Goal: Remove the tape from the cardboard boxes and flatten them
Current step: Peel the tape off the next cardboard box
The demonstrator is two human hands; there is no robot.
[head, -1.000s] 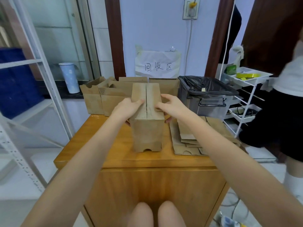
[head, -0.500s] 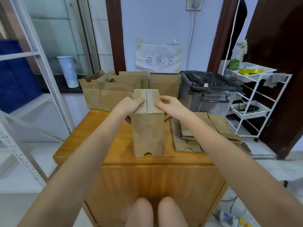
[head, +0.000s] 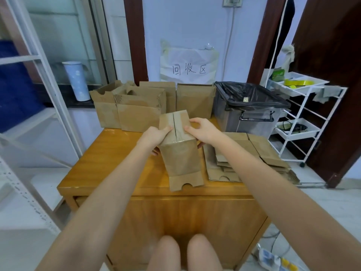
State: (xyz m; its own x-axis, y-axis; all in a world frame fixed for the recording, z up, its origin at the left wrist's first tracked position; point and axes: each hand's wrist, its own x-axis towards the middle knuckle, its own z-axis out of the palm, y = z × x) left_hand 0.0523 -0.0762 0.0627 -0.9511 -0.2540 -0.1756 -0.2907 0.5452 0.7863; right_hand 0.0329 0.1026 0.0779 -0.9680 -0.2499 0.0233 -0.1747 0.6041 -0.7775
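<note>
Holding a small cardboard box (head: 180, 147) over the middle of the wooden table (head: 109, 159), I have it tipped so its top slants away toward 12 o'clock and its notched bottom flap hangs toward 6 o'clock. My left hand (head: 154, 136) grasps the box's left upper edge, thumb lying on the top flap, fingers curled behind. My right hand (head: 203, 132) grasps the right upper edge, fingertips pressed on the other top flap. A dark slit runs between the two flaps; a glossy strip of tape (head: 180, 141) crosses the front top edge.

At 3 o'clock from the box lies a stack of flattened boxes (head: 244, 153), touching the table. At 12 o'clock and 11 o'clock stand several open cardboard boxes (head: 140, 112) in a row along the far edge. At 1 o'clock sits a grey bin (head: 252, 112) lined with a black bag. A paper sign (head: 188, 65) hangs on the wall beyond; a white wire cart (head: 304, 114) stands at 2 o'clock.
</note>
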